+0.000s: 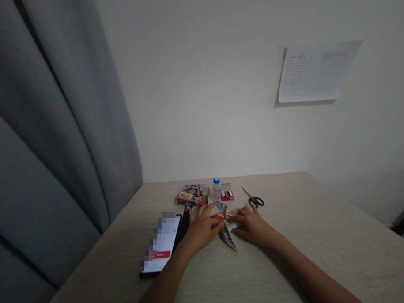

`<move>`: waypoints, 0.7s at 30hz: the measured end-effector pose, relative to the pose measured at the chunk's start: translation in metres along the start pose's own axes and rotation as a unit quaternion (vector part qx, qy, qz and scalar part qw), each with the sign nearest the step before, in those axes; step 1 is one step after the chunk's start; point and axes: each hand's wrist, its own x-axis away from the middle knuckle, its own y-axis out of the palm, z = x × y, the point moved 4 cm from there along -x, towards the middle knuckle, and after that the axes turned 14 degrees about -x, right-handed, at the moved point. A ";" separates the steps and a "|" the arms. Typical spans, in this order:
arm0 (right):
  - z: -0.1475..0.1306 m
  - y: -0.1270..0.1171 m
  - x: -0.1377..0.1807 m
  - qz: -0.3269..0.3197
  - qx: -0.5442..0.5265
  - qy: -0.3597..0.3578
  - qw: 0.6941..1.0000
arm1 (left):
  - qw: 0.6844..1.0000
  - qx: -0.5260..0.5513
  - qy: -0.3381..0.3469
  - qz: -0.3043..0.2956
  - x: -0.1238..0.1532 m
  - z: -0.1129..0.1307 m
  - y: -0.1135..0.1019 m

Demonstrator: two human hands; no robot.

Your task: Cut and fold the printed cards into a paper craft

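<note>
A colourful printed paper [230,240], folded into narrow pointed shapes, lies on the table between my hands. My left hand [203,226] rests over its left side, thumb and fingertips holding it down. From the right, my right hand [252,225] touches the edge of the paper with its forefinger; its thumb is apart and low, near the tabletop. Parts of the paper are hidden under my left fingers. Just beyond my right hand lie scissors [259,201] with black handles, blades pointing away to the left.
A stack of printed leaflets [192,194], a small bottle with a blue cap [216,189] and an opened red box [227,195] stand behind my hands. At left, a phone [160,247] lies on the wooden table [306,208]. A grey curtain [74,98] hangs alongside; a printed sheet [313,76] is on the wall.
</note>
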 end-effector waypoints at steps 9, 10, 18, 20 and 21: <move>-0.002 0.003 -0.002 -0.009 0.026 0.006 1.000 | 1.000 -0.017 0.011 -0.011 0.000 0.002 -0.003; -0.003 0.003 -0.002 -0.009 0.027 0.007 1.000 | 1.000 -0.017 0.012 -0.012 -0.001 0.002 -0.003; -0.007 0.001 -0.002 -0.012 0.031 0.023 0.999 | 1.000 -0.002 0.011 -0.019 0.001 0.003 -0.005; -0.007 0.001 -0.002 -0.011 0.027 0.023 0.999 | 1.000 0.007 0.006 -0.017 0.002 0.004 -0.004; -0.007 0.000 -0.002 -0.011 0.025 0.023 0.999 | 1.000 0.013 0.002 -0.015 0.002 0.004 -0.003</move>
